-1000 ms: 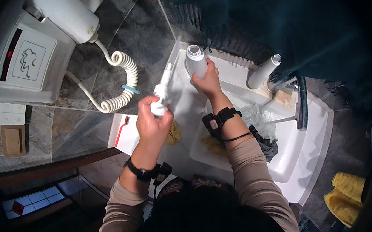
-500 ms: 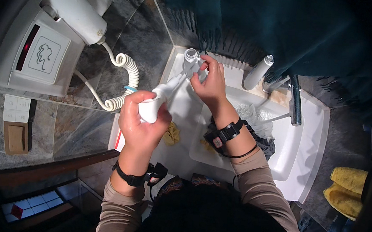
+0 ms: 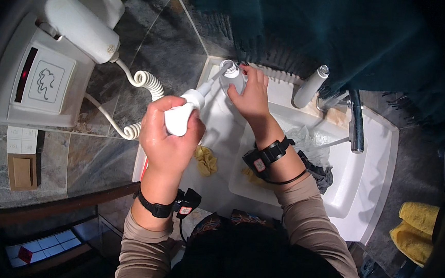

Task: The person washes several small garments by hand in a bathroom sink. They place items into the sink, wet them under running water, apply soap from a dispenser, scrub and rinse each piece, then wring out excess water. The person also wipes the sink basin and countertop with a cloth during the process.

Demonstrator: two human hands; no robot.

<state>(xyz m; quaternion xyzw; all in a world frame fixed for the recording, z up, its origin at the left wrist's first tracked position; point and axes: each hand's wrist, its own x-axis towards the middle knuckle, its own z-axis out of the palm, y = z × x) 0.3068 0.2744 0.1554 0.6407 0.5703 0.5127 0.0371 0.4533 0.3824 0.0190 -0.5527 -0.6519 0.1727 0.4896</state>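
Note:
My left hand (image 3: 165, 140) is closed around a white pump head (image 3: 178, 118) whose long thin dip tube (image 3: 213, 81) points up and to the right. The end of that tube is at the open mouth of a pale bottle (image 3: 232, 73), apparently just inside the neck. My right hand (image 3: 252, 97) grips the bottle from its right side, thumb in front and fingers behind. The bottle is at the far left corner of the white washbasin (image 3: 350, 186). Its lower part is partly hidden by my right thumb.
Water runs from the tap (image 3: 356, 122) onto grey and dark cloth (image 3: 321, 171) in the basin. A white bottle (image 3: 310, 87) stands behind it. A crumpled yellow cloth (image 3: 206, 161) lies left of the bowl. A hair dryer (image 3: 81, 23) with a coiled cord hangs at left; yellow towels (image 3: 415, 230) hang right.
My left hand has raised the pump head slightly, and its tube's end has moved from beside the bottle to its mouth. My right hand has closed more around the bottle.

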